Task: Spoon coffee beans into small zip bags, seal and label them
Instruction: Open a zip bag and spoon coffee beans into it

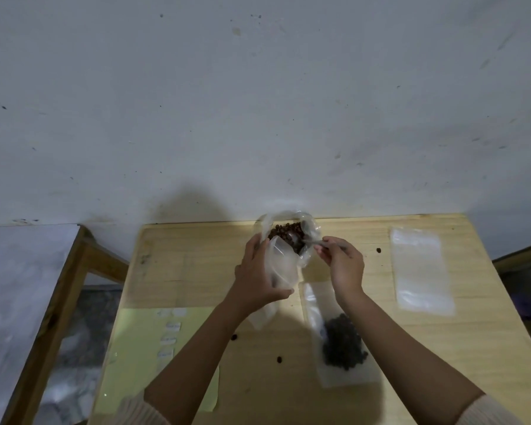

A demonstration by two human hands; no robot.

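My left hand (256,276) grips a small clear zip bag (284,265), held with its mouth open and tilted toward the bean supply. Just behind it stands a large clear plastic bag of coffee beans (288,233). My right hand (342,260) pinches the handle of a metal spoon (304,239) whose bowl lies among those beans. A filled zip bag (341,342) with dark beans lies flat on the wooden table (196,265) under my right forearm.
A stack of empty zip bags (420,271) lies at the right. A pale yellow sheet (135,348) carrying white labels (172,326) sits at the front left. Loose beans (279,359) are scattered on the table. A white wall is close behind; a wooden frame (59,302) stands at the left.
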